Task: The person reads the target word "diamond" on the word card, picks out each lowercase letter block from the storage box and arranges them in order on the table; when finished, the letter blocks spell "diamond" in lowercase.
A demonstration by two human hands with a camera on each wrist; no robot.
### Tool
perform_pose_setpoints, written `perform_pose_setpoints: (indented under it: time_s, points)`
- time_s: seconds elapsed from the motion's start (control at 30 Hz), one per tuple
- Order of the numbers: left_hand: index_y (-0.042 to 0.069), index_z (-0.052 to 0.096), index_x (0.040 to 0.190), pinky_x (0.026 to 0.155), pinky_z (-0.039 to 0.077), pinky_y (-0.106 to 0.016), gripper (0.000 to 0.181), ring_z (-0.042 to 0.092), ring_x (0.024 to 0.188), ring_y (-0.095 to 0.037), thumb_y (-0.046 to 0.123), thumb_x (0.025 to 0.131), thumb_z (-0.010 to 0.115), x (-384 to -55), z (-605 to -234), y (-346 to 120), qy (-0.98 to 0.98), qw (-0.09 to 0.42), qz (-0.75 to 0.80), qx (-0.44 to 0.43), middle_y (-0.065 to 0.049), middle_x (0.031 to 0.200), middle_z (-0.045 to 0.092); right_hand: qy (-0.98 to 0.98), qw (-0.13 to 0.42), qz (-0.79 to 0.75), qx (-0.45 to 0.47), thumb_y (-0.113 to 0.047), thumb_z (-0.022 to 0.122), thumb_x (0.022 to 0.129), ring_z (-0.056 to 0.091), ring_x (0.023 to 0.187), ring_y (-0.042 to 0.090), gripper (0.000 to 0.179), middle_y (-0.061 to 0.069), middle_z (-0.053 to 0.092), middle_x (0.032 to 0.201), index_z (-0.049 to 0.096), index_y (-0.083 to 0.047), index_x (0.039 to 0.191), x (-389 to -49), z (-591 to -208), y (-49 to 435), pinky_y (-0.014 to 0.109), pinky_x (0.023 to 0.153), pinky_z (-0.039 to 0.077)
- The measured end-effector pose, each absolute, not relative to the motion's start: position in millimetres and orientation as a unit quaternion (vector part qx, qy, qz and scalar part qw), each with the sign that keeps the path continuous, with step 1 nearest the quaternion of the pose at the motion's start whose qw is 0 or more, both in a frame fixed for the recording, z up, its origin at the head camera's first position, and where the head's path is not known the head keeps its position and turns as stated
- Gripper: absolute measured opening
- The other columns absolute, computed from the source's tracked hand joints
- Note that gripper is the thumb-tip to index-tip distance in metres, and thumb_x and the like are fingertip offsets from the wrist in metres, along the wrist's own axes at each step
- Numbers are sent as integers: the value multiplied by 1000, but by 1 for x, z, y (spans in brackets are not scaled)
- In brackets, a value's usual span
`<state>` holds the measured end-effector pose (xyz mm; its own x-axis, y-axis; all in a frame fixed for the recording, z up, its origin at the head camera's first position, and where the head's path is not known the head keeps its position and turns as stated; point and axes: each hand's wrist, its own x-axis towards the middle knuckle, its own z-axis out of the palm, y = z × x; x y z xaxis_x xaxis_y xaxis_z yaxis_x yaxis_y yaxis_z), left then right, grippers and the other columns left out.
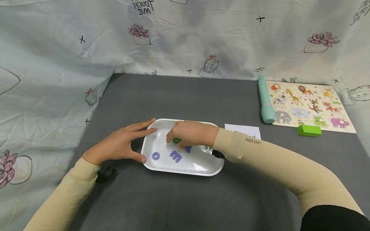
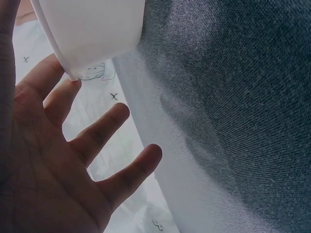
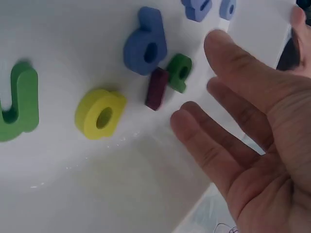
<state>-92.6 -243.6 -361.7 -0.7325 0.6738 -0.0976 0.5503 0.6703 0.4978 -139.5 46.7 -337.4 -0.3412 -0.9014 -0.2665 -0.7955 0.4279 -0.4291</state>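
A white tray (image 1: 173, 172) holds several coloured toy letters. Fingertips and thumb of my left hand (image 1: 119, 144) touch its left rim, the fingers spread and fairly straight. Inside the tray, my right hand (image 1: 192, 132) hovers palm down over the letters with relaxed fingers and nothing between them. Closest to those fingertips are a small green letter (image 3: 174, 68) and a dark maroon piece (image 3: 155, 90), with a blue letter (image 3: 134, 51) and a yellow letter (image 3: 87, 116) beside them. A purple letter o (image 1: 153, 156) and letter m (image 1: 175, 156) lie nearer the front. My right hand partly hides the letters from above.
Right of the tray, a white printed paper (image 1: 242, 129) is partly covered by my right sleeve. Farther right lie a teal tube-shaped object (image 1: 266, 101), a wooden animal puzzle board (image 1: 310, 106) and a green block (image 1: 309, 130). A printed curtain (image 1: 173, 41) hangs behind the grey table (image 1: 138, 96).
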Motion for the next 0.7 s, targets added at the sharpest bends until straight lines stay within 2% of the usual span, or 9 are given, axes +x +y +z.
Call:
perform_pose_setpoints:
  time_s: [0.23, 0.4, 0.53, 0.63, 0.7]
  points:
    - [32, 37, 159, 102, 40, -54, 105, 29, 148, -27, 59, 70, 86, -92, -363, -245, 903, 144, 232, 331, 14, 168, 14, 822, 223, -105, -513, 0, 81, 85, 62, 88, 6, 44, -7, 72, 114, 74, -16, 126, -141, -348, 40, 21, 80, 49]
    - [31, 37, 159, 104, 40, -54, 105, 28, 149, -26, 56, 71, 87, -92, -363, -245, 902, 145, 233, 333, 14, 168, 14, 824, 180, -98, -528, 7, 75, 84, 60, 83, 7, 40, -5, 71, 103, 76, -16, 117, -141, -354, 37, 20, 77, 47]
    - [30, 37, 159, 104, 39, -55, 105, 28, 149, -26, 57, 71, 86, -93, -364, -245, 900, 146, 235, 336, 13, 168, 13, 822, 143, -89, -545, 5, 76, 85, 58, 80, 10, 33, -2, 69, 95, 77, -15, 111, -141, -359, 35, 20, 74, 46]
    - [29, 37, 159, 104, 39, -55, 105, 28, 149, -26, 59, 70, 85, -93, -365, -245, 900, 145, 238, 336, 13, 168, 14, 823, 141, -94, -542, -1, 78, 87, 58, 79, 10, 29, -1, 67, 94, 76, -16, 112, -141, -362, 33, 21, 74, 47]
    - [29, 37, 159, 104, 40, -55, 105, 28, 148, -27, 59, 70, 85, -93, -365, -245, 900, 145, 240, 333, 13, 168, 14, 826, 152, -109, -532, -4, 78, 88, 59, 83, 10, 33, -1, 67, 99, 75, -17, 118, -142, -362, 33, 22, 76, 48]
